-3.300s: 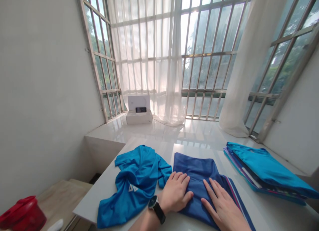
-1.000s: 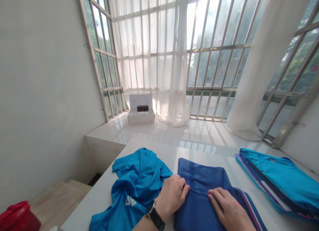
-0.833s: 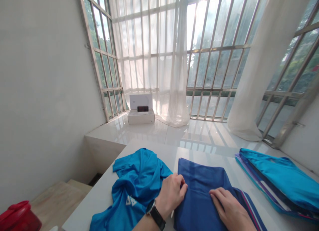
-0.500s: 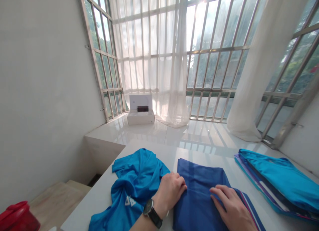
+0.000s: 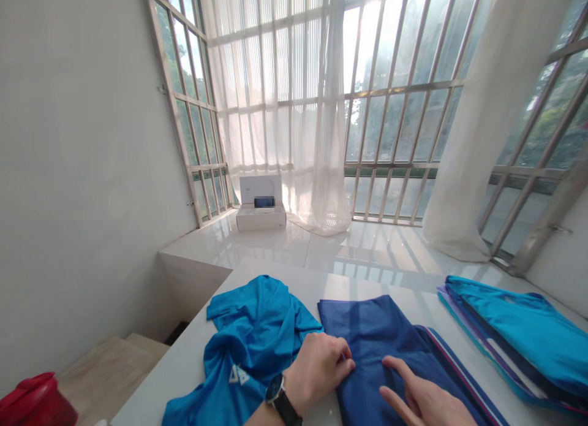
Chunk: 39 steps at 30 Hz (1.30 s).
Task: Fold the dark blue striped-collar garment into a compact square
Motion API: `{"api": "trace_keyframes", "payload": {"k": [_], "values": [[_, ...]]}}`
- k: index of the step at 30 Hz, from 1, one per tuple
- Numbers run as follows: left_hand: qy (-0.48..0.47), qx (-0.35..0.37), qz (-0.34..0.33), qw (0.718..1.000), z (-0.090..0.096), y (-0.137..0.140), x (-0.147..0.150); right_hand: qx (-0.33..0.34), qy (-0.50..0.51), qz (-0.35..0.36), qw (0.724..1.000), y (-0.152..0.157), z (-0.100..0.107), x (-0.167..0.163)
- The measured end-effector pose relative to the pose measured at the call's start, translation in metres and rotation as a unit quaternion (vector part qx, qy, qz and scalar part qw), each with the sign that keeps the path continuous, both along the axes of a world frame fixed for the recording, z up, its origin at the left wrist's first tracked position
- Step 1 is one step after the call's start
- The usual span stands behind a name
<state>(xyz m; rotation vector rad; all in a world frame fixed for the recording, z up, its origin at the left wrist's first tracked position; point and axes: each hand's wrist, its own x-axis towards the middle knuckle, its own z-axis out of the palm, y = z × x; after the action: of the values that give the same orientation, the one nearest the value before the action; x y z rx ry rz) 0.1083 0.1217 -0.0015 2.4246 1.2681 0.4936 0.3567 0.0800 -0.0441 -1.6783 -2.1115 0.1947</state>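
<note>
A folded navy-blue garment [image 5: 367, 322] with white and pink stripes along its right side lies on the white table. My left hand [image 5: 321, 366], with a dark watch on its wrist, has its fingers curled on the garment's left edge, closed on the fabric. Over the right part of the same garment is my right hand [image 5: 425, 396], open, its thumb and index finger spread; whether it presses on the cloth I cannot tell. A crumpled bright-blue shirt [image 5: 257, 319] with a white print lies just left of my left hand.
Right of the navy garment is a stack of folded clothes [image 5: 523, 334], bright blue on top. An open white box [image 5: 261, 219] stands on the sill by the curtain [image 5: 316, 138] and barred windows. A red object [image 5: 39, 401] sits low at the left, beyond the table edge.
The navy garment has turned and shifted on the table, its lower left edge moving right. My left hand has moved slightly right and down; my right hand's fingers have spread and lowered.
</note>
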Motion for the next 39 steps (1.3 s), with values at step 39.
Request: {"api": "trace_keyframes", "payload": {"k": [39], "values": [[-0.01,0.193,-0.314,0.929,-0.012,-0.031,0.029,0.092,-0.022,-0.107,0.99,0.024,-0.04,0.097]]}}
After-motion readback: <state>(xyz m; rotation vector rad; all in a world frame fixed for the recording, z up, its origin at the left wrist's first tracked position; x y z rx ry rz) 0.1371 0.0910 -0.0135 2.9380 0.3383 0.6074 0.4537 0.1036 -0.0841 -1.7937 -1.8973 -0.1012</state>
